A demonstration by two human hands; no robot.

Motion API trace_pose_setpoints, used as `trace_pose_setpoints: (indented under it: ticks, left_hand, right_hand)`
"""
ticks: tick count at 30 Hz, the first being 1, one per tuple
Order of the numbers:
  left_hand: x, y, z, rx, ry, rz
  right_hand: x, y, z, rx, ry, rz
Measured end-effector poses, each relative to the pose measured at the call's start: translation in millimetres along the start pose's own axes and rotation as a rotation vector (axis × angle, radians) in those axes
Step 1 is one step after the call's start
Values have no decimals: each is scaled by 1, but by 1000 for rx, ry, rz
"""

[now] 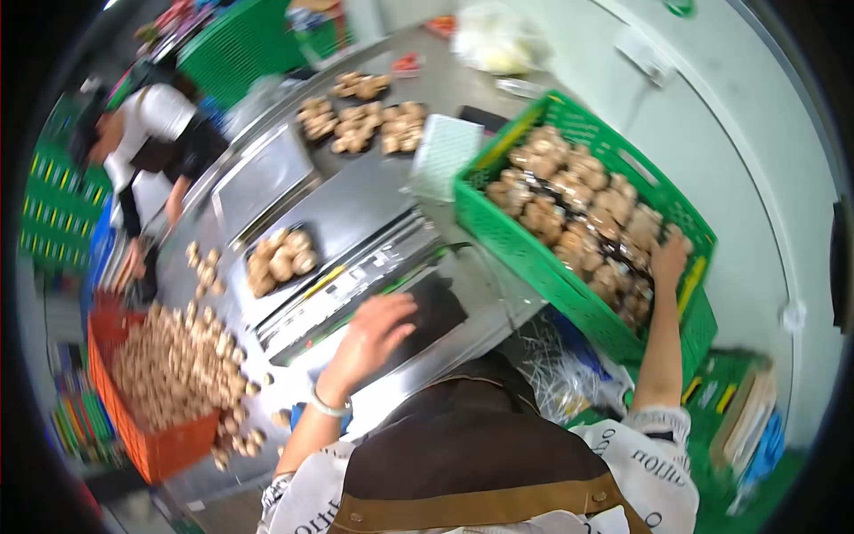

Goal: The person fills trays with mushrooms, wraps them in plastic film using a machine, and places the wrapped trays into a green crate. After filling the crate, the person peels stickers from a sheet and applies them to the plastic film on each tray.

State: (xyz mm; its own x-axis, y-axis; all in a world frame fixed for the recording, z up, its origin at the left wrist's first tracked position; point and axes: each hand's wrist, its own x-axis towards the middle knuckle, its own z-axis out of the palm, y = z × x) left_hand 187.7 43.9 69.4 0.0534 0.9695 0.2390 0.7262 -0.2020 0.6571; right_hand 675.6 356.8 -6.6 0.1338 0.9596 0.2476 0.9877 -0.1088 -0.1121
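Note:
My left hand, fingers apart and holding nothing, hovers over the dark plate of a wrapping machine. Over at the right, my right hand reaches into a green crate, its fingers curled on a film-wrapped mushroom pack at the end of the crate; the fingertips are partly hidden. Rows of wrapped mushroom packs fill the crate. An open black tray of mushrooms stands on the machine's metal top, beyond a film roll.
An orange crate spills loose mushrooms onto the steel table at left. Several filled trays sit at the back near a stack of white trays. Another person works across the table. A plastic bag lies by the wall.

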Motion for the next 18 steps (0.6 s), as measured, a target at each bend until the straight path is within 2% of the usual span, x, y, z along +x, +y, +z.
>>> trace_pose_setpoints:
  ticks: [1,2,4,6,8,10,12,14,18]
  left_hand:
    - [-19,-14,-12,-25,141,-168]
    - [-38,-32,-23,-56,276,-320]
    - [-80,-103,-46,69,616,-455]
    - [-101,-149,-84,25,782,-630]
    - [-108,-192,-109,-3,832,-605]
    - [-108,-239,-122,-182,787,-588]
    - [-96,-257,-125,-366,779,-675]
    - [-87,-258,-123,-332,694,-715]
    - [-73,-280,-87,-319,770,-677]
  right_hand:
    - [-4,-8,10,-4,211,-140]
    - [-13,-38,5,155,195,-222]
    - [-54,-118,-31,458,158,-349]
    - [-104,-208,-49,922,-168,-214]
    - [-145,-276,-49,901,-313,-627]
    - [-182,-348,-44,925,-428,-972]
    - [-211,-409,-37,939,-539,-1084]
    - [-230,-465,-14,1014,-719,-985]
    - [-244,-537,26,991,-761,-900]
